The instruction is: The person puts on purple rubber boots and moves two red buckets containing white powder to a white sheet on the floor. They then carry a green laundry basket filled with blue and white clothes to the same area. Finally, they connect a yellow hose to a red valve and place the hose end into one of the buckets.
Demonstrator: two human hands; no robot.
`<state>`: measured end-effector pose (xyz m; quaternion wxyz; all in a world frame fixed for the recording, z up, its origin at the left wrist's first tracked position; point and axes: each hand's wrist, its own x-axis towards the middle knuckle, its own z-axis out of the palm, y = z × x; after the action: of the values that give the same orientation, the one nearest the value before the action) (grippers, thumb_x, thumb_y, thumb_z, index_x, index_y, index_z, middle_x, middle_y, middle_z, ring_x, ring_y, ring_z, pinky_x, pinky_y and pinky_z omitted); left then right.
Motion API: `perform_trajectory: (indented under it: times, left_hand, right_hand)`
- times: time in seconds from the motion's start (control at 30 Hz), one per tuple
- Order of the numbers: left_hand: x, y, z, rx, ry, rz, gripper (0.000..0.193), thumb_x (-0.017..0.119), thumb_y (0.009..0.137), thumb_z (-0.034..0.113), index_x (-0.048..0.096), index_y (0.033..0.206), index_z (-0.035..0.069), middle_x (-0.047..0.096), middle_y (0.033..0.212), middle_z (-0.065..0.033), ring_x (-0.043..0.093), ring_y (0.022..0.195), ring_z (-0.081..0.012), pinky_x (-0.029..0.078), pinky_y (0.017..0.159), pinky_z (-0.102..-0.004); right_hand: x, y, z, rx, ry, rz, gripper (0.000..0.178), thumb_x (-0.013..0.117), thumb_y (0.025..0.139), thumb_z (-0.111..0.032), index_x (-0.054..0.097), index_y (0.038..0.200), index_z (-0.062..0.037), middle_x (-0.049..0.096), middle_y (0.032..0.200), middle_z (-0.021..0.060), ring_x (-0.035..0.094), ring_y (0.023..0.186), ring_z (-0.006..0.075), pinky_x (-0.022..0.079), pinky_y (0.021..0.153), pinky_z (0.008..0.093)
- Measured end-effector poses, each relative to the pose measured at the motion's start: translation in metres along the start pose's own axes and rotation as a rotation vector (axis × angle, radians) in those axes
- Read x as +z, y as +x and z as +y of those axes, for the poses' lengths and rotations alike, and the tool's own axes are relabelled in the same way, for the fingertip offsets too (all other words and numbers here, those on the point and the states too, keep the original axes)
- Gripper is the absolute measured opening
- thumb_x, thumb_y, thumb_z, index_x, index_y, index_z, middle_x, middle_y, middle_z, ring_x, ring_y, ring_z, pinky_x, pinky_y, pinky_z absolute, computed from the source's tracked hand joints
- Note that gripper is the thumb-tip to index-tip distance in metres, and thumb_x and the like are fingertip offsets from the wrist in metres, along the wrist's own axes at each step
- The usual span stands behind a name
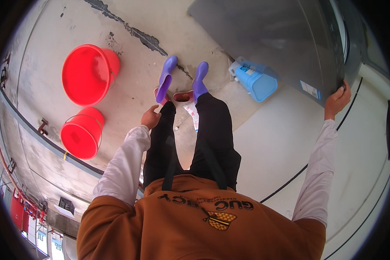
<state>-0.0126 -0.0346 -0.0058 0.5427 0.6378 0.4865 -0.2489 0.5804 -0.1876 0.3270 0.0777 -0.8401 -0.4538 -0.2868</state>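
Observation:
My right hand [339, 99] is wrapped round the lower corner edge of a large glossy dark grey panel [277, 39], near its blue and white label. Beside my left leg hangs my left hand [151, 117], empty, its fingers partly stretched toward the boots. A purple rubber boot [199, 78] covers my right foot. The other purple boot [167, 71] stands in front of my left leg, and its dark opening shows. A red shoe [162, 96] seems to be on my left foot, partly hidden by that boot. Between my feet lies an empty red shoe [183, 96].
Two red buckets, a larger one [84, 73] and a smaller one [80, 138], are on the floor at left. A light blue plastic jug [258, 82] lies by the grey panel. A white packet [191, 113] lies between my legs. A black cable [290, 182] crosses the pale surface at right.

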Motion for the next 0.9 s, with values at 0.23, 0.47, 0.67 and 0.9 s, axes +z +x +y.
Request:
perform_trajectory:
  times: [0.23, 0.47, 0.67, 0.9]
  left_hand:
    - [0.008, -0.005, 0.002, -0.009, -0.105, 0.056, 0.047, 0.058, 0.076, 0.02, 0.048, 0.121, 0.01, 0.065, 0.087, -0.0146, 0.061, 0.084, -0.0294, 0.047, 0.077, -0.0373]
    - [-0.003, -0.009, -0.006, -0.01, -0.089, 0.109, 0.046, 0.058, 0.076, 0.018, 0.048, 0.12, 0.009, 0.065, 0.083, -0.0146, 0.062, 0.083, -0.0295, 0.047, 0.077, -0.0373]
    - [-0.008, -0.01, -0.012, 0.025, -0.073, 0.14, 0.046, 0.058, 0.076, 0.021, 0.049, 0.12, 0.011, 0.065, 0.081, -0.0141, 0.062, 0.079, -0.0289, 0.048, 0.074, -0.0362]
    - [-0.018, -0.014, 0.005, -0.008, -0.06, 0.092, 0.046, 0.058, 0.076, 0.019, 0.049, 0.12, 0.01, 0.065, 0.084, -0.0133, 0.062, 0.082, -0.0284, 0.048, 0.078, -0.0358]
  right_hand:
    - [-0.003, -0.001, -0.002, 0.013, 0.024, -0.023, 0.028, 0.041, 0.086, -0.014, 0.057, 0.105, -0.0027, 0.058, 0.103, 0.0129, 0.052, 0.094, 0.0296, 0.04, 0.083, 0.0365]
    - [0.0, -0.001, -0.001, 0.005, 0.001, -0.007, 0.028, 0.04, 0.086, -0.015, 0.057, 0.105, -0.0024, 0.059, 0.102, 0.0138, 0.053, 0.093, 0.0306, 0.04, 0.082, 0.0371]
    - [-0.003, 0.0, -0.003, -0.009, -0.013, -0.005, 0.028, 0.041, 0.086, -0.017, 0.058, 0.104, -0.0022, 0.06, 0.101, 0.0141, 0.054, 0.093, 0.031, 0.041, 0.081, 0.0381]
    - [-0.006, 0.003, -0.009, -0.034, -0.007, 0.012, 0.028, 0.041, 0.086, -0.016, 0.059, 0.102, -0.0017, 0.06, 0.101, 0.0137, 0.055, 0.091, 0.0316, 0.042, 0.081, 0.0387]
